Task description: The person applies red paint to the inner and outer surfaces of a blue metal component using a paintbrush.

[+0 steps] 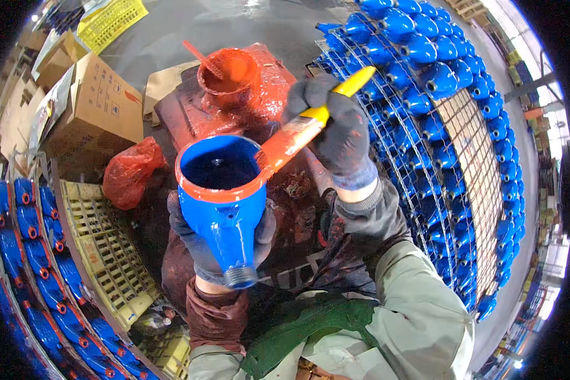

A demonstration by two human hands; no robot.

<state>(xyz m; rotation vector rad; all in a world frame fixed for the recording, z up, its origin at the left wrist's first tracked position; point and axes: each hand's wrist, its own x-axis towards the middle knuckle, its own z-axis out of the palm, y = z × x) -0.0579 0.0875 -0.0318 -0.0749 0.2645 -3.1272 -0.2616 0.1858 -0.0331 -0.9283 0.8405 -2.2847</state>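
Note:
A blue funnel-shaped metal housing is gripped from below by my gloved left hand, its wide mouth facing up and its threaded neck pointing down toward me. Red paint rings the rim of the mouth; the inside is dark blue. In my gloved right hand is a paintbrush with a yellow handle and a red-smeared ferrule. Its bristle end touches the rim at the right side. Beyond the housing stands a red-coated paint pot with a red stick leaning in it.
The pot rests on a paint-covered stand. At right, a wire rack carries many blue housings. More red-rimmed housings line the left, beside a yellow plastic pallet. A red bag, cardboard box and yellow crate sit far left.

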